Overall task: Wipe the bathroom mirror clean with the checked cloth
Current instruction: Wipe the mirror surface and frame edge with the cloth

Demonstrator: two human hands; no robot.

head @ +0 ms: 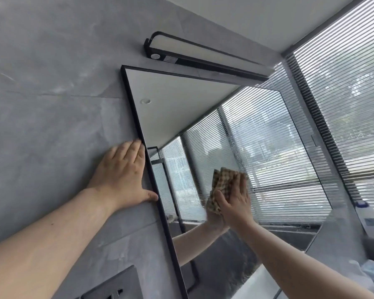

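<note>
The black-framed mirror hangs on a grey tiled wall and reflects the ceiling and slatted blinds. A streak of spray droplets runs down the glass around its middle. My right hand presses the brown checked cloth flat against the glass, fingers straight, with the cloth showing above and left of the fingers. My left hand lies flat on the wall beside the mirror's left frame edge, fingers straight, thumb touching the frame.
A black bar lamp is fixed above the mirror. Windows with horizontal blinds fill the right side. A white spray bottle stands at the right by the window. A dark wall socket sits low on the wall.
</note>
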